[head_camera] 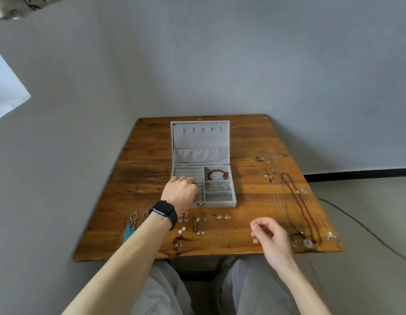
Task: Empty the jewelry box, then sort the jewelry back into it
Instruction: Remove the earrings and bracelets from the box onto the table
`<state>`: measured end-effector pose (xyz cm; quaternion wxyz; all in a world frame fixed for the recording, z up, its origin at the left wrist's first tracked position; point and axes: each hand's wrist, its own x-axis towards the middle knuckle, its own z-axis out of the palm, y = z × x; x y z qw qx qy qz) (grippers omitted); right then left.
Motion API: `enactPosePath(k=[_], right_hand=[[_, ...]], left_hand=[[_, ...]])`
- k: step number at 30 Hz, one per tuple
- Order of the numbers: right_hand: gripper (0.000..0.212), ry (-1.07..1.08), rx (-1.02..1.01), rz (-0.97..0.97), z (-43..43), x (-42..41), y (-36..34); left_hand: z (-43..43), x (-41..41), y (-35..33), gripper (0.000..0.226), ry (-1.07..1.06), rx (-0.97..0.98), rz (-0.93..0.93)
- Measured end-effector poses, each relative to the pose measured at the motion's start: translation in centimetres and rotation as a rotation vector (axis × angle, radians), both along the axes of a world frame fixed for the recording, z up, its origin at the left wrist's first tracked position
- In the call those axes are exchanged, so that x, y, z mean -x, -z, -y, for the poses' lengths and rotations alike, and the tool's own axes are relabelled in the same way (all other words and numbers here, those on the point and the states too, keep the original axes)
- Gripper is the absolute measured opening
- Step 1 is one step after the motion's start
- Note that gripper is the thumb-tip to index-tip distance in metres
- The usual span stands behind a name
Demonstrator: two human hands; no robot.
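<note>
The jewelry box (pixel 220 202) is located at the centre of the wooden table (pixel 152 144), with the lid (pixel 200 142) raised upright at the far side. The box is lined throughout in pale grey velvet. Five small hook tabs are set in a row along the top of the lid interior, and a gathered pocket is fitted below them. The base is divided into a ribbed ring-roll section on the left and three compartments stacked on the right. A red bead bracelet (pixel 216 175) is seated in the far right compartment. Pale contents are seen in the middle compartment but cannot be identified.

The left hand (pixel 180 189), with a black watch (pixel 163 211) worn at the wrist, is positioned over the ring-roll section. Its fingers are curled downward, and a silver ring (pixel 190 179) is pinched at the fingertips above the rolls.

The right hand (pixel 269 235) is held above the near right part of the table. Its fingers are loosely curled, thumb close to forefinger, and nothing is seen in its grasp.

Small earrings (pixel 222 217) are laid out in rows just in front of the box, with teal feather earrings (pixel 129 230) at the near left. Necklaces (pixel 297 201) are laid lengthwise along the right side of the table.
</note>
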<state>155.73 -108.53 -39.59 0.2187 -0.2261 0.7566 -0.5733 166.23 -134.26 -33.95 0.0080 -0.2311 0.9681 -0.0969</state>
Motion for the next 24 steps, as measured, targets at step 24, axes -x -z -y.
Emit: enactPosePath(k=[24], right_hand=[[0.002, -0.183, -0.11, -0.576, 2.3, -6.7, 1.8]], left_hand=[[-9.1, -10.6, 3.7, 0.008, -0.231, -0.519, -0.545]])
